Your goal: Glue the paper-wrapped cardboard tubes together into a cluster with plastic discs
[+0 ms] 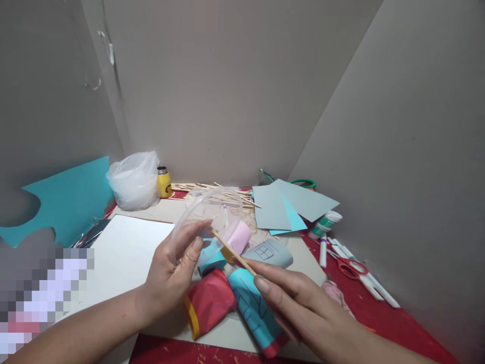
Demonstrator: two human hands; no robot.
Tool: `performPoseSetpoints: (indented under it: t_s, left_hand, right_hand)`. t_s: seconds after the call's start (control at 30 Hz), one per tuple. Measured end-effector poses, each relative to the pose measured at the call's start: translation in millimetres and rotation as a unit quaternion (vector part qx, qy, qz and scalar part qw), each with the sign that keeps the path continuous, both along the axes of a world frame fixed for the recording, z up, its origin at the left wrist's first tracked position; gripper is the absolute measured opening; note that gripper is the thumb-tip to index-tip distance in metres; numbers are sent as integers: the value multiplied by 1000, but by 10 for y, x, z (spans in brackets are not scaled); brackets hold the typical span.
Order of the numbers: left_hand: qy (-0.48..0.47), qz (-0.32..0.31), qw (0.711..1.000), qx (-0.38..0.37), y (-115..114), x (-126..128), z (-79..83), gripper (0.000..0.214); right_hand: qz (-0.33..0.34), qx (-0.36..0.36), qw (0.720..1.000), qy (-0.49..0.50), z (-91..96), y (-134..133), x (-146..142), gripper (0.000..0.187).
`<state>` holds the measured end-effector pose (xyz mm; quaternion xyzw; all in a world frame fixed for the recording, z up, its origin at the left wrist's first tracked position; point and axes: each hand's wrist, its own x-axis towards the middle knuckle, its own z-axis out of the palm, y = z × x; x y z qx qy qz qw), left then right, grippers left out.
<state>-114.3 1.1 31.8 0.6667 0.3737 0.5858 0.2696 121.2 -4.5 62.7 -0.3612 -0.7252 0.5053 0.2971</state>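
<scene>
My left hand (170, 270) is closed around the side of a clear round plastic tub or lid (197, 200), its thumb in front of the rim. Between the thumb and fingers of my right hand (299, 306) is a thin wooden stick (235, 254). The stick's far tip reaches the plastic, close to my left fingertips. Below and behind lie rolled paper pieces: a red roll (212, 298) with a yellow edge, a blue roll (255, 308) with marker lines, a grey-blue roll (270, 254) with a drawn window, and a pink roll (240, 236).
White paper (125, 253) lies at left. Behind are a plastic bag (134, 182), a yellow bottle (164, 183) and many wooden sticks (189, 188). Grey-blue sheets (269, 207), a glue bottle (326, 223), red-handled scissors (352, 269) and markers (382, 290) lie at right. Walls enclose the table.
</scene>
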Motion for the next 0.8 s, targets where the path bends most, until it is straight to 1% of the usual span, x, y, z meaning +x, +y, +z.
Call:
performPoseSetpoints:
  t_s: [0.07,0.13,0.17,0.23,0.27,0.3,0.33,0.37,0.4,0.43,0.47,0.5,0.53,0.57,0.6,0.63,0.67,0.7,0.73,0.77,0.8]
  left_hand:
    - [28,15,999,39,6,-2,-12,36]
    - [62,30,994,90,13,-4,-10,42]
    - [77,36,989,117,17,-6,-4,45]
    - [103,48,981,159,21,-11,15,48]
    - [114,52,977,172,21,-13,25,49]
    - [125,54,974,181,20,-14,34,49]
    - [137,55,971,187,18,-16,41,49]
    - [148,57,969,191,15,-17,45,48]
    - [158,60,966,194,13,-18,46,48]
    - [167,63,964,198,12,-19,44,48]
    - [173,68,962,202,13,-21,41,48]
    - [178,73,960,205,16,-23,36,48]
    - [182,76,958,209,20,-26,32,48]
    - [185,80,956,213,25,-29,28,48]
    - [188,82,954,219,29,-33,25,48]
    - [192,84,952,224,33,-35,23,48]
    - [196,85,950,229,36,-37,23,48]
    - [199,85,948,235,37,-38,24,49]
    - [202,84,946,239,36,-38,25,49]
    - [203,83,945,241,35,-37,26,50]
    - [204,82,946,240,33,-36,25,51]
  right_hand:
    - [18,-113,992,46,-45,10,-12,56]
    - [42,-223,969,100,-66,31,-15,58]
    - [54,-267,954,125,-63,43,-15,59]
    - [70,-319,932,156,-37,66,-13,59]
    - [75,-319,933,152,-20,74,-12,57]
    - [74,-293,944,135,-2,78,-13,54]
    - [67,-240,963,105,13,76,-16,50]
    - [56,-163,983,65,25,71,-19,46]
    - [41,-71,996,19,33,62,-24,44]
    - [22,18,999,-26,38,53,-30,43]
    - [5,92,994,-62,39,46,-36,43]
    - [-6,138,987,-84,38,44,-42,43]
    - [-7,149,985,-90,35,48,-47,43]
    - [-1,122,990,-76,30,58,-51,43]
    - [15,61,997,-44,25,75,-54,43]
    - [36,-26,999,0,21,96,-56,43]
    - [56,-125,989,51,18,119,-57,44]
    - [70,-218,968,100,17,140,-58,45]
    - [80,-293,942,142,18,159,-60,45]
    - [87,-344,919,172,20,173,-62,47]
    - [90,-370,906,187,24,181,-65,48]
